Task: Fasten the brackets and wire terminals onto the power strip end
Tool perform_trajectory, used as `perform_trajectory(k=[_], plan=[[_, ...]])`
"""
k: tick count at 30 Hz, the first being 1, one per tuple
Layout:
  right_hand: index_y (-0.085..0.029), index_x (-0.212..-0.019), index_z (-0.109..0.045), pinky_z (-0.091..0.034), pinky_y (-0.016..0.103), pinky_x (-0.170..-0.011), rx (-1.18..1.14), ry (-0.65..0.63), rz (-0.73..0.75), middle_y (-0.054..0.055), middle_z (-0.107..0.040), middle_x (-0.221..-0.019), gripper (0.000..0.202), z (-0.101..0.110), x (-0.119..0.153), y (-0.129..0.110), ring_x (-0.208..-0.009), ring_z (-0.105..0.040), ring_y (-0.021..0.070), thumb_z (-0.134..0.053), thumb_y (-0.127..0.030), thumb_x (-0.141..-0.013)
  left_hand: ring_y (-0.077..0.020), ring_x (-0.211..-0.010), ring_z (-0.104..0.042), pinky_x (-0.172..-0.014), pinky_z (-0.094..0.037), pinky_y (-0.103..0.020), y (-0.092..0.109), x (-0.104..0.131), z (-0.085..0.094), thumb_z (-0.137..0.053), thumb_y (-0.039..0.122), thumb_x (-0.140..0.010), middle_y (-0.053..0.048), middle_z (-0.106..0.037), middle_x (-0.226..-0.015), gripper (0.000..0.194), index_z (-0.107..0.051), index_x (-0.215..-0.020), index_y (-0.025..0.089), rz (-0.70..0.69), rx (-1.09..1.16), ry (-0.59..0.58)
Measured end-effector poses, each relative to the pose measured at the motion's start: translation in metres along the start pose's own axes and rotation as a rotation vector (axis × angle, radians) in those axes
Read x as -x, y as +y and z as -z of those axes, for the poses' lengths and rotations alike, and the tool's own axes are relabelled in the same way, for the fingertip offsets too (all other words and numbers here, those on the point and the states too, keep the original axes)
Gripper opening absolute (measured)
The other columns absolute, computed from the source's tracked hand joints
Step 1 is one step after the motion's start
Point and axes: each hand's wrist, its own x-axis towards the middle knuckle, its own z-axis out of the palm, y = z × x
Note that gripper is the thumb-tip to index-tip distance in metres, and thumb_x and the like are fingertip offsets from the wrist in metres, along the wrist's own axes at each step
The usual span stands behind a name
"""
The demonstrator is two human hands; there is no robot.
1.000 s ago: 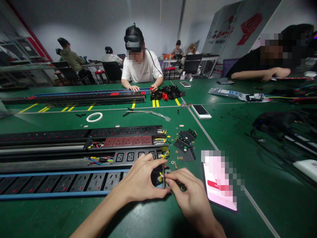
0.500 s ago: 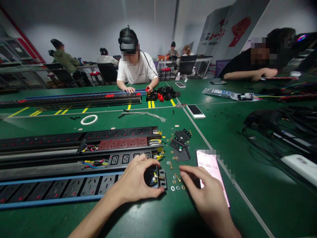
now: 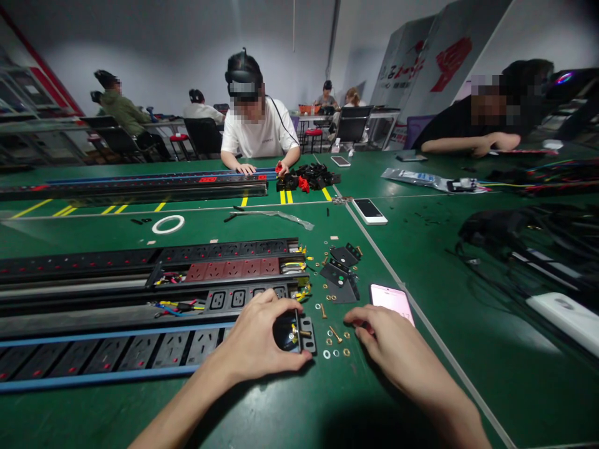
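Green tabletop (image 3: 281,411) is carrying a blue-edged power strip (image 3: 116,352), whose open right end the left hand (image 3: 255,340) is gripping, fingers clamped around it. Right hand (image 3: 397,352) is lying over a smartphone (image 3: 390,297), fingers loosely apart, beside scattered brass screws and washers (image 3: 334,340).

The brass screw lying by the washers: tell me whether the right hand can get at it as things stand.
Probably yes. The brass screw lies bare on the green table, just left of the right hand. Only small washers lie around it, and the left hand grips the power strip's end.
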Motion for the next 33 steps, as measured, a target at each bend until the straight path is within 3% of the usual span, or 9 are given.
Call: perform_trajectory(k=[8, 16, 20, 24, 33], plan=[[-0.024, -0.095, -0.075, -0.046, 0.033, -0.078, -0.047, -0.101, 0.124, 0.005, -0.071, -0.091, 0.032, -0.007, 0.001, -0.02, -0.087, -0.064, 0.0227, -0.047, -0.009, -0.088, -0.0246, -0.09, -0.057, -0.086, -0.048, -0.041, -0.004, 0.001, -0.004, -0.08, 0.042, -0.06, -0.005, -0.06, -0.091, 0.056, -0.068, -0.111, 0.021, -0.002, -0.003, 0.004], [-0.022, -0.091, -0.076, -0.042, 0.034, -0.074, 0.06, -0.036, 0.124, 0.007, -0.069, -0.087, 0.031, -0.011, -0.004, -0.024, -0.083, -0.061, 0.0228, -0.049, -0.008, -0.088, -0.0242, -0.088, -0.056, -0.083, -0.047, -0.04, -0.005, 0.001, -0.004, -0.08, 0.042, -0.06, -0.004, -0.06, -0.09, 0.057, -0.068, -0.111, 0.021, -0.012, -0.006, 0.006], [-0.023, -0.09, -0.076, -0.04, 0.034, -0.072, 0.108, -0.097, 0.187, 0.007, -0.067, -0.089, 0.031, -0.01, -0.004, -0.031, -0.083, -0.059, 0.023, -0.049, -0.007, -0.089, -0.0243, -0.087, -0.056, -0.083, -0.047, -0.039, -0.004, 0.001, -0.003, -0.081, 0.041, -0.059, -0.004, -0.059, -0.09, 0.057, -0.068, -0.111, 0.021, -0.009, -0.002, 0.011], [-0.022, -0.092, -0.075, -0.039, 0.035, -0.074, 0.141, -0.169, 0.166, 0.007, -0.066, -0.092, 0.031, -0.009, -0.005, -0.035, -0.087, -0.059, 0.0243, -0.048, -0.007, -0.091, -0.0239, -0.086, -0.055, -0.08, -0.047, -0.039, -0.002, 0.0, -0.002, -0.081, 0.04, -0.059, -0.004, -0.058, -0.089, 0.055, -0.069, -0.11, 0.021, -0.006, 0.001, 0.006], [-0.02, -0.094, -0.071, -0.045, 0.036, -0.076, 0.115, -0.131, 0.09, 0.009, -0.067, -0.096, 0.024, -0.013, -0.004, -0.03, -0.092, -0.061, 0.0268, -0.054, -0.006, -0.087, -0.0242, -0.085, -0.055, -0.079, -0.047, -0.039, -0.002, 0.001, -0.003, -0.081, 0.04, -0.06, -0.004, -0.057, -0.088, 0.055, -0.068, -0.11, 0.022, 0.0, 0.01, 0.004]])
